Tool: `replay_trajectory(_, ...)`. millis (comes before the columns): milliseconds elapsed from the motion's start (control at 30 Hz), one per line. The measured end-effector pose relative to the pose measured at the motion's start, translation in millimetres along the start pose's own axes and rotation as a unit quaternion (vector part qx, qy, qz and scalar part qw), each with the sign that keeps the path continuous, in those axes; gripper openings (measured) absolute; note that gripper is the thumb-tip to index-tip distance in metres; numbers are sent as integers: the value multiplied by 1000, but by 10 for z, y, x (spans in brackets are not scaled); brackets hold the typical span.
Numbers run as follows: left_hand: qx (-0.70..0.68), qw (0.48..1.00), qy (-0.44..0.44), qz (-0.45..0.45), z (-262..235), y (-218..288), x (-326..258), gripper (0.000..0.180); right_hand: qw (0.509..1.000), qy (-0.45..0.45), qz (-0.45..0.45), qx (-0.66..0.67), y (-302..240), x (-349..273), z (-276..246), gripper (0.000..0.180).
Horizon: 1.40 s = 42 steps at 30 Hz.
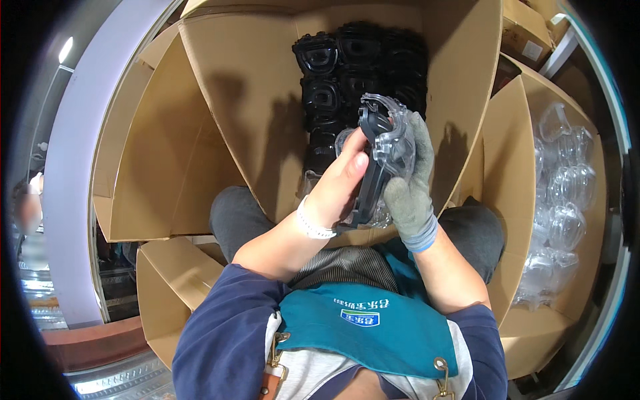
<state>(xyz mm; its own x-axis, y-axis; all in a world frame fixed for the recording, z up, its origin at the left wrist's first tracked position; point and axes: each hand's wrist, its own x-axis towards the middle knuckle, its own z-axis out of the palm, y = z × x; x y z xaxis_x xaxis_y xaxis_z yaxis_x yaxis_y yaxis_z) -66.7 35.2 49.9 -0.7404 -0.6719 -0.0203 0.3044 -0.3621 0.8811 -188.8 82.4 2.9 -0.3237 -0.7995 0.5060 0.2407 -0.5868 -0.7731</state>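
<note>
A black moulded plastic piece (pixel 372 190) and a clear moulded plastic shell (pixel 402 137) are held together, nearly on edge, over an open brown cardboard box (pixel 233 80). The black piece is gripped by the bare left hand (pixel 337 183), with some fingers hidden. The clear shell is clasped by the right hand (pixel 412 193), covered by a grey knitted glove. Opposite sides are covered by the hands, presumably so that both parts are steadied against each other. Glossy black moulded pieces (pixel 323 100) are stacked in the box, which is placed between the knees (pixel 235 217), seemingly for short reach. Clear moulded containers (pixel 567 180) are grouped in a second brown cardboard box (pixel 513 123) at the right, apparently for separation by colour
</note>
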Motion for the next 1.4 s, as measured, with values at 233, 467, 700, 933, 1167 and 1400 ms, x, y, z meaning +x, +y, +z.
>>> replay_trajectory(233, 1, 998, -57, -18, -65, 156, -126, 81, 966, -5, -87, -245, 19, -45, -37, 86)
replay_trajectory(467, 426, 893, 88, 120, -223, 201, 21, 100, 994, 15, 97, 48, -179, 12, 97, 80)
replay_trajectory(700, 385, 905, 112, 138, -149, -106, 55, 97, 992, 16, 123, 24, -244, 27, 123, 74)
replay_trajectory(933, 407, 893, 120, 151, -138, 76, 98, 98, 983, 28, 166, 70, -310, 81, 22, 67)
replay_trajectory(1167, 369, 901, 99, 204, -194, -295, 173, 92, 989, 17, 121, -80, -140, 10, 50, 65)
replay_trajectory(1400, 137, 980, 53, 131, -108, -85, 234, 86, 991, -54, 90, -83, -240, 132, -117, 49)
